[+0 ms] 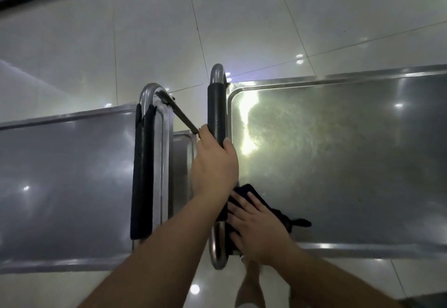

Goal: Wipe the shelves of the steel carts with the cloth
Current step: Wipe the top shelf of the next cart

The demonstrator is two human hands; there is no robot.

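The flat right hand [256,225] hides much of the dark cloth [256,193]; both steel cart shelves [362,162] run off frame.

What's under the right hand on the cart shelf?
A dark cloth lies under the right hand, pressed flat on the right cart's shelf. The cloth's middle and the steel beneath it are covered.

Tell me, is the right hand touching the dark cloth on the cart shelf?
Touching. The head view shows the right hand lying flat with straight fingers on the dark cloth, pressing it onto the right cart's top shelf.
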